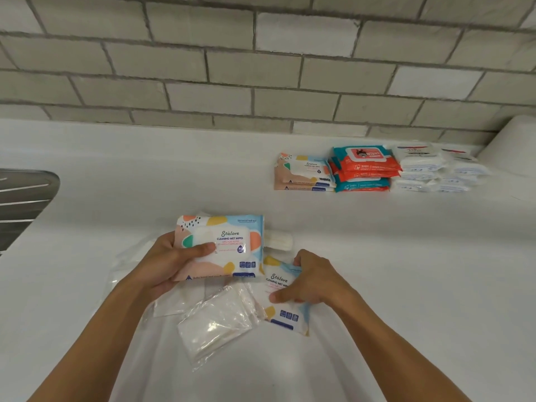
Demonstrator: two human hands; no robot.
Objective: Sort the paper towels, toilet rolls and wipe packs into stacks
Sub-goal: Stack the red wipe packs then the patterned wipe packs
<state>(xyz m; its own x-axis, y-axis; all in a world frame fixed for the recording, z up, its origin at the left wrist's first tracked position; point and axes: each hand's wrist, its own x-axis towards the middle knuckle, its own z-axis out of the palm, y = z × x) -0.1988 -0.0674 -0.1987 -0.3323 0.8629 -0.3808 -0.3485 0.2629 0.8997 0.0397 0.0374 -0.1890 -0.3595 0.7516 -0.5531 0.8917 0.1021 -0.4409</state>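
nearest, a clear plastic bag (216, 323) lies on the white counter (406, 271). just right, the right hand (313, 282) pinches a wipe pack (285, 310). the left hand (171, 262) grips a second pack (223, 245), thumb across its front. far right, wipe stacks (362, 171) line the brick wall (261, 68).

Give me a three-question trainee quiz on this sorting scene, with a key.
1. True or false: the left hand holds a Stalove pack.
2. Which back stack matches it? A pastel stack, B red stack, C white stack.
3. Fill in: the right hand grips a second pack beside a clear ____.
Key: 1 true; 2 A; 3 bag.
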